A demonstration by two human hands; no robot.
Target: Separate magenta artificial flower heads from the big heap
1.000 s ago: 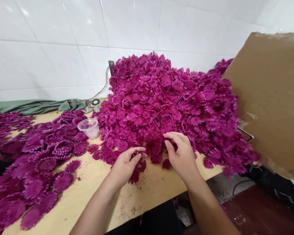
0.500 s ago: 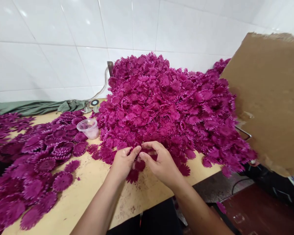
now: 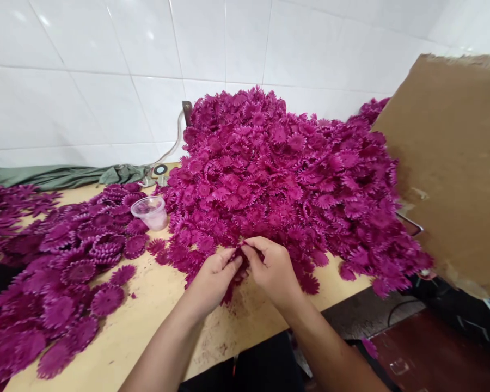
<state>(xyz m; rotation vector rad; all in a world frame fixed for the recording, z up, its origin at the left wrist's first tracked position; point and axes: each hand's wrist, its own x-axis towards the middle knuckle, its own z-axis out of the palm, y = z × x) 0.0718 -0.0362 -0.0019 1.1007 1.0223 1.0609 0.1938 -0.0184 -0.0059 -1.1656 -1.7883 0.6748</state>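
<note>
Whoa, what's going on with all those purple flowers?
A person's left hand and right hand meet in front of a big flower pile, pinching what looks like a small purple piece, mostly hidden. More flowers lie spread over the table on the left, and a clear cup stands between the heaps.

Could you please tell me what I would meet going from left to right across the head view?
Spread-out magenta flower pieces, clear plastic cup, left hand, right hand, brown cardboard sheet.
</note>
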